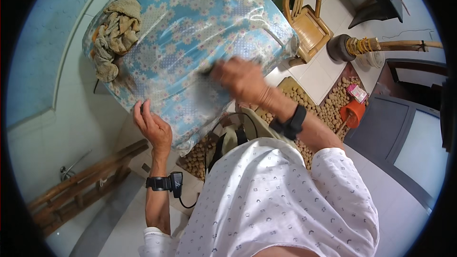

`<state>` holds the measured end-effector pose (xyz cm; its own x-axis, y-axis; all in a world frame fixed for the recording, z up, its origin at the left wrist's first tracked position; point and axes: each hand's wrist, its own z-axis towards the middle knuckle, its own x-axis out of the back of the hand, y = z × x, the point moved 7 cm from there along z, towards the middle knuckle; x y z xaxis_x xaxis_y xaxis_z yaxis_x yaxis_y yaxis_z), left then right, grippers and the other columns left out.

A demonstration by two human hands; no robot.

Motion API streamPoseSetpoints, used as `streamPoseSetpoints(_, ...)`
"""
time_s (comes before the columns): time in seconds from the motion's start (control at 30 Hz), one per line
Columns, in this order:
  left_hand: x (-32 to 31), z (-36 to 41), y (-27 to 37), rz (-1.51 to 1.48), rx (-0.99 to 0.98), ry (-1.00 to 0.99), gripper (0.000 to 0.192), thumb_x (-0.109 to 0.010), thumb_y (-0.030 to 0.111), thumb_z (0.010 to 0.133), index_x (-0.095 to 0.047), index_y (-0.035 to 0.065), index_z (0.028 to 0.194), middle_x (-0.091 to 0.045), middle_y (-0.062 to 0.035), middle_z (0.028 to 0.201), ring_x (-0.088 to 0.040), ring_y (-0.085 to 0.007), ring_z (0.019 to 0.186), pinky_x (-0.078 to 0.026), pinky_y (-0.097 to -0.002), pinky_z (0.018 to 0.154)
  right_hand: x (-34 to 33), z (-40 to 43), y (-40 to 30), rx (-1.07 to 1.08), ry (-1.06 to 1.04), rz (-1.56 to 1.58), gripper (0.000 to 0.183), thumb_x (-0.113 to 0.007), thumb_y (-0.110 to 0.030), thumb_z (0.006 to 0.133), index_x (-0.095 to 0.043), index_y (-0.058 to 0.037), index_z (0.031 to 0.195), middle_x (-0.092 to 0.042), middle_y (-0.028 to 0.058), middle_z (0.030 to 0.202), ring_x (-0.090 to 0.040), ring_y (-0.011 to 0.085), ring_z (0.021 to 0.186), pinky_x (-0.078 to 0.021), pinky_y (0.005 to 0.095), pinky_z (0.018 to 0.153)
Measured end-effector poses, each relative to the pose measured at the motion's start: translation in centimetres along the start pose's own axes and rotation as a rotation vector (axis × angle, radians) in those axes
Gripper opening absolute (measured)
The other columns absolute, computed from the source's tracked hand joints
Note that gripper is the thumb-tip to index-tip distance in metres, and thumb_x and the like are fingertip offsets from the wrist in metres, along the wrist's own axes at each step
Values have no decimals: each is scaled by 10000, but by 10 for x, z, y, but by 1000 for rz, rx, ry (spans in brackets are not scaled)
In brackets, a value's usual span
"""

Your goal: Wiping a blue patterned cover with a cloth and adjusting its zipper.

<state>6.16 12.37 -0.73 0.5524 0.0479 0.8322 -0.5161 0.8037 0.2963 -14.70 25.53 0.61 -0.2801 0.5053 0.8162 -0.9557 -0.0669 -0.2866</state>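
A table stands before me under a glossy blue plastic tablecloth point(185, 25) with white flowers. My right hand point(244, 80), blurred by motion, is over the cloth's near right part with its fingers curled. A dark patch shows at its fingertips; whether that is a held thing or shadow cannot be made out. At the near left edge of the table, my left hand point(154, 126) touches the cloth with its fingertips. Some small dark spot lies between those fingers, too small to identify. Crumpled beige rags point(123, 30) lie on the table's left end.
Potatoes point(334, 105) cover floor patches right of and below the table. Among them are an orange plastic container point(352, 113) and a pink packet point(357, 92). A bamboo chair point(309, 25) and a dark jar point(338, 48) stand beyond. A wooden ladder point(89, 182) lies at lower left.
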Motion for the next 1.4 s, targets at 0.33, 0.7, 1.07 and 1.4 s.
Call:
streamPoseSetpoints(0.33, -2, -4, -3, -29, 34, -12, 346, -372, -33, 892, -515, -9, 1206, -418, -181, 1271, -414, -341, 1157, -347, -433, 948, 41, -1, 92, -403, 77, -167, 266, -620, -46, 664, -685, -140, 904, -604, 9, 950, -555, 227, 771, -491, 333, 570)
streamPoseSetpoints(0.7, 0, -1, 0, -9, 37, -40, 355, -372, -48, 882, -505, -23, 1210, -403, -178, 1296, -393, -342, 1186, -325, -429, 976, 55, 7, 121, -424, 163, -213, 305, -623, -16, 664, -681, -141, 936, -617, -5, 986, -559, 228, 823, -508, 339, 595)
streamPoseSetpoints(1.07, 0, -3, 0, 22, 32, -75, 384, -331, -49, 867, -494, -42, 1215, -406, -213, 1287, -401, -359, 1191, -337, -433, 1001, 30, -15, 65, -79, 106, 0, 291, -638, -49, 607, -665, -148, 879, -542, -5, 887, -528, 200, 821, -493, 338, 569)
streamPoseSetpoints(1.4, -6, -3, -3, 24, 53, -106, 396, -321, -48, 860, -477, -41, 1225, -386, -208, 1297, -373, -345, 1216, -325, -441, 1012, 51, 0, 147, -466, 156, -182, 327, -636, -63, 646, -659, -135, 964, -556, -15, 974, -514, 219, 838, -482, 329, 692)
